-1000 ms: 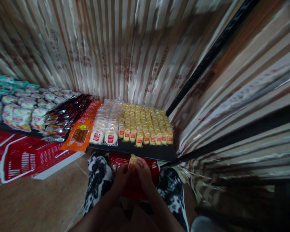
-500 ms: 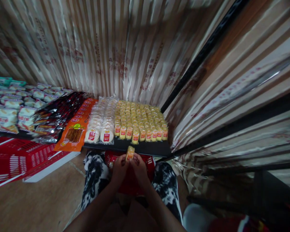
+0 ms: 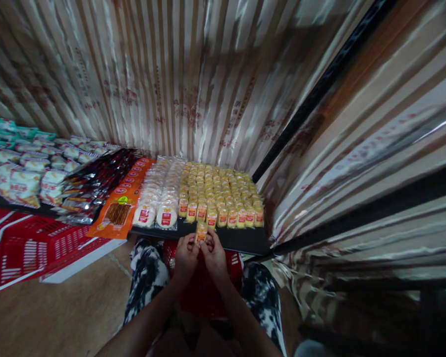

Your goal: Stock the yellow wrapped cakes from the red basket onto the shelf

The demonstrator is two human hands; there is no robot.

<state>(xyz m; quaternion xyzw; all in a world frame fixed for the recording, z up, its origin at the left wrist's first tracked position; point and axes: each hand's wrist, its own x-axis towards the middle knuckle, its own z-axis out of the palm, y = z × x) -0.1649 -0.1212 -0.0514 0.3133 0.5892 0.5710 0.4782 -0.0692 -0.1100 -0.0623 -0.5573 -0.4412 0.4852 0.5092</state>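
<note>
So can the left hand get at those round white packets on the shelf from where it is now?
Probably yes. The left hand shares a small yellow packet with the right hand at the shelf edge. The round white packets lie just beyond, up front, nothing between; it must first let go.

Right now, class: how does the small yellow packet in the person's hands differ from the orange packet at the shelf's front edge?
The yellow packet is small and upright, pinched between left hand and right hand; the orange packet is much larger, flat and untouched. The yellow packet is beside matching rows; the orange packet overhangs the shelf. Both are sealed snack packs.
</note>
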